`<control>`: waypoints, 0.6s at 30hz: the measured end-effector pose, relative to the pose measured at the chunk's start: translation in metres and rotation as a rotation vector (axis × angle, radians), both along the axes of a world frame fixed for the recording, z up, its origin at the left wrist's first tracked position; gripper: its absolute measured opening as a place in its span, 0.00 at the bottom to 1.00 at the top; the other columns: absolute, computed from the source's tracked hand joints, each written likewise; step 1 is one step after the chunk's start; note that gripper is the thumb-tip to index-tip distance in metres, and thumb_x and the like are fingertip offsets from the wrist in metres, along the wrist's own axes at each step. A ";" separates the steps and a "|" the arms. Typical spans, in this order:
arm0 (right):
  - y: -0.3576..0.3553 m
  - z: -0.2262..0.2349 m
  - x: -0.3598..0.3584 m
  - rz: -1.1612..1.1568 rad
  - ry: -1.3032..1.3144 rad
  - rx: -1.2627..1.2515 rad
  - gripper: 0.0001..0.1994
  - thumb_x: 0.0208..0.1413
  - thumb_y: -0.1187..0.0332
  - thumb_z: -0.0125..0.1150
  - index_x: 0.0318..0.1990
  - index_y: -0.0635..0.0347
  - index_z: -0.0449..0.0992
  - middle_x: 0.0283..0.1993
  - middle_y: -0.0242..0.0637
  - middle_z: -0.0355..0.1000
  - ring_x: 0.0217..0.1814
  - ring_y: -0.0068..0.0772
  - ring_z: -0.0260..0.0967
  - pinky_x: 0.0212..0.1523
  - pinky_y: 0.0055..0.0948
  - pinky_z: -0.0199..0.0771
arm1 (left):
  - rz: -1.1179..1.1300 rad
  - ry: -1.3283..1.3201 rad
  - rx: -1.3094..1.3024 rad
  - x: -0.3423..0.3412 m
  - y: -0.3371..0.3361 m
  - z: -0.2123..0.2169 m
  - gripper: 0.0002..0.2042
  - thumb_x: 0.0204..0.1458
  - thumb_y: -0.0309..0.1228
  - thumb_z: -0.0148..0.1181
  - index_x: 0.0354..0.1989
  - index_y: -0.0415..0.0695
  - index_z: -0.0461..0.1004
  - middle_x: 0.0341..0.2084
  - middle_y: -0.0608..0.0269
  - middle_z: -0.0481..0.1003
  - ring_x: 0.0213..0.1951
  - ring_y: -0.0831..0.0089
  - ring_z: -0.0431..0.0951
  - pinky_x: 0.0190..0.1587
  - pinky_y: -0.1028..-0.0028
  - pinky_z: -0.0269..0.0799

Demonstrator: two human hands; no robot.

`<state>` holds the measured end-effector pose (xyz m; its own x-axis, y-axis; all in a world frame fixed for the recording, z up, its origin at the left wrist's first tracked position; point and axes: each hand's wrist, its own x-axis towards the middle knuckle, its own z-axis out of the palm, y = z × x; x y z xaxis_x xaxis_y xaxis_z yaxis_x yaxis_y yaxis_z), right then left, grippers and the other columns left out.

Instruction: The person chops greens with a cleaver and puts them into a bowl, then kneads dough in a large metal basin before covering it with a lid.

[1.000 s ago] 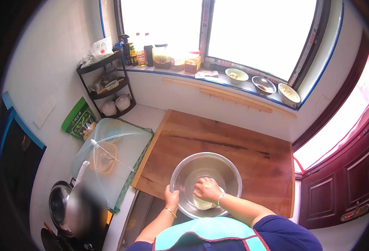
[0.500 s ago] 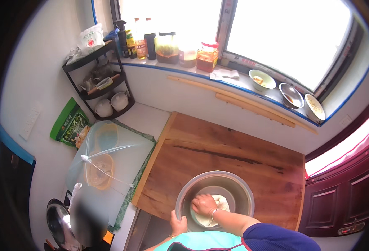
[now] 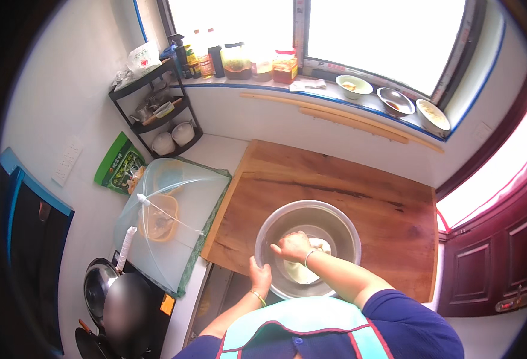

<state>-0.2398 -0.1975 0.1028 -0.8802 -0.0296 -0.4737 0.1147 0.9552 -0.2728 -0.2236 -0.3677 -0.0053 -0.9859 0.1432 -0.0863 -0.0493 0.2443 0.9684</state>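
A wide metal bowl rests at the near edge of a wooden board, with a pale lump of dough inside. My left hand is closed on the bowl's near-left rim. Inside the bowl, my right hand has its fingers curled at the far left edge of the dough; the fingertips are hidden beneath it. Part of the dough also lies under my right wrist, which wears a bracelet.
Left of the wooden board stands a mesh food cover over an orange basket. A lidded pan sits nearer. Bottles, jars and bowls line the windowsill; a black corner rack holds cups.
The view has shifted, so the bowl and board appear higher. My right hand has moved from pressing into the dough to its far left edge. My left hand stays on the rim.
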 end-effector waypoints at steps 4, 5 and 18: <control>0.003 0.008 0.078 0.181 0.245 0.087 0.20 0.54 0.49 0.51 0.32 0.56 0.80 0.36 0.37 0.73 0.46 0.39 0.69 0.50 0.41 0.63 | 0.011 -0.003 0.079 0.003 -0.001 -0.001 0.17 0.43 0.20 0.50 0.46 0.39 0.66 0.33 0.53 0.75 0.38 0.62 0.77 0.43 0.67 0.71; 0.013 -0.001 0.093 0.205 0.390 0.063 0.17 0.52 0.51 0.54 0.29 0.55 0.79 0.34 0.36 0.73 0.44 0.37 0.69 0.49 0.40 0.64 | 0.031 0.033 0.071 0.006 0.004 -0.003 0.17 0.43 0.20 0.50 0.45 0.39 0.66 0.33 0.53 0.75 0.37 0.61 0.77 0.43 0.66 0.71; 0.041 -0.103 0.029 0.098 0.522 -0.088 0.08 0.46 0.62 0.57 0.24 0.55 0.75 0.29 0.34 0.72 0.36 0.37 0.69 0.40 0.36 0.65 | -0.016 -0.195 -0.109 0.023 -0.004 0.019 0.20 0.48 0.23 0.54 0.50 0.34 0.61 0.37 0.47 0.74 0.39 0.57 0.76 0.44 0.65 0.70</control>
